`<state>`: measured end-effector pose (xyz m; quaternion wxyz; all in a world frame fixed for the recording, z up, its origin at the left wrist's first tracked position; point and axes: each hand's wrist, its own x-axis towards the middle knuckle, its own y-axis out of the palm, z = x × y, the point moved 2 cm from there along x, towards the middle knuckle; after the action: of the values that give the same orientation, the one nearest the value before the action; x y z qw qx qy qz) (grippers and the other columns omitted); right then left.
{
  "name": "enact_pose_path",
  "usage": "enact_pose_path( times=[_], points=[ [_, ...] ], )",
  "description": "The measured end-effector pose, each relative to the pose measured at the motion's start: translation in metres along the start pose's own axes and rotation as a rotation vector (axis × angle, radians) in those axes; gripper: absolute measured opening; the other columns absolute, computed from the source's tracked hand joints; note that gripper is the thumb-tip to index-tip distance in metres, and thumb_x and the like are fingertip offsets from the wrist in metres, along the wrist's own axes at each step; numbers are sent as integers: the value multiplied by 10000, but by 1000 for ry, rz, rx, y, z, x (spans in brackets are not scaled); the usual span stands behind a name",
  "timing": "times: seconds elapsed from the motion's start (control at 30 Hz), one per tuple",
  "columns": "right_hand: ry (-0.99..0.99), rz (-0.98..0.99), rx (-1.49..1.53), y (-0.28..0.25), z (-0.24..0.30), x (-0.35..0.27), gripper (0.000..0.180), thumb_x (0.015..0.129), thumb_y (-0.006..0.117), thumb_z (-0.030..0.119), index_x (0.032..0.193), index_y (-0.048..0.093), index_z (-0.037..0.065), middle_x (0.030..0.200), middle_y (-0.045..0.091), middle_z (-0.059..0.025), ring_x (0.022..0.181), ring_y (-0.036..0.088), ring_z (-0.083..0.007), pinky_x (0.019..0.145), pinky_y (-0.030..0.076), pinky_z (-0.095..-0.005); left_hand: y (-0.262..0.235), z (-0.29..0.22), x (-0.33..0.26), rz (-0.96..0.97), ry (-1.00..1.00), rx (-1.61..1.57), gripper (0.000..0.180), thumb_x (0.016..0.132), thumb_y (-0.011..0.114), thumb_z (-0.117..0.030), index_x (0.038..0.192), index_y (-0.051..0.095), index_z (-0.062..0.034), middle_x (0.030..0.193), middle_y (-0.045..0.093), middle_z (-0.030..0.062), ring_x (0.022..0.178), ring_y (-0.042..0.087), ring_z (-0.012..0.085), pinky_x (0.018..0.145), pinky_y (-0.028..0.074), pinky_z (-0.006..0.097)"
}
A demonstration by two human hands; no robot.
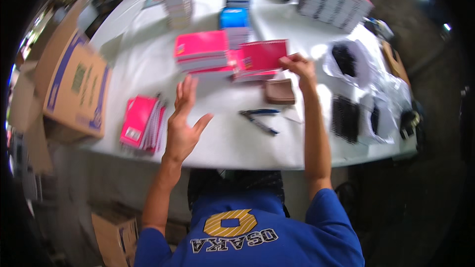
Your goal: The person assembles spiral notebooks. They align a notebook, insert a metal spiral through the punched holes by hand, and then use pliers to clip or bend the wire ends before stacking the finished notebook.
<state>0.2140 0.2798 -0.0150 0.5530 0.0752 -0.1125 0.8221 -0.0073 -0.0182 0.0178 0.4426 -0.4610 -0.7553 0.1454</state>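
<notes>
Pinching a pink notebook (265, 54) by its right edge, right-hand fingers (288, 63) are holding it to their left; left-hand fingers (186, 93) are hovering spread, empty.

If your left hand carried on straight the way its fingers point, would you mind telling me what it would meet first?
Probably the left stack of pink notebooks, just beyond the fingertips of the left hand; its height is unclear, so it might pass above.
</notes>
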Motion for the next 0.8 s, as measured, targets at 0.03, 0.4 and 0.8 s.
enact_pose_path(
  times=[0.03, 0.4, 0.8],
  points=[
    [1, 52, 167, 12, 10, -25, 120, 795, 757, 134, 839, 707, 34, 759, 704, -61, 705, 635, -121, 683, 490, -277, 13, 8, 0, -68, -66, -271, 794, 863, 711, -125, 1530, 281, -122, 1583, 277, 120, 1481, 182, 328, 1181, 168, 488],
    [-188, 179, -182, 90, 6, -189, 239, 807, 726, 34, 975, 557, 41, 896, 611, -62, 870, 573, -192, 809, 444, -342, 43, 63, -55, 199, -516, -1056, 577, 915, 510, 117, 1465, 375, 6, 1483, 426, 190, 1398, 378, 272, 1128, 310, 354],
    [-70, 229, 95, 125, -8, -192, 257, 842, 533, -132, 1048, 474, 11, 944, 563, -116, 860, 575, -200, 770, 461, -309, 45, 46, -56, 53, -275, -700, 697, 1008, 523, -194, 1556, 112, -64, 1571, 269, 184, 1461, 231, 260, 1175, 195, 409]
  ],
)
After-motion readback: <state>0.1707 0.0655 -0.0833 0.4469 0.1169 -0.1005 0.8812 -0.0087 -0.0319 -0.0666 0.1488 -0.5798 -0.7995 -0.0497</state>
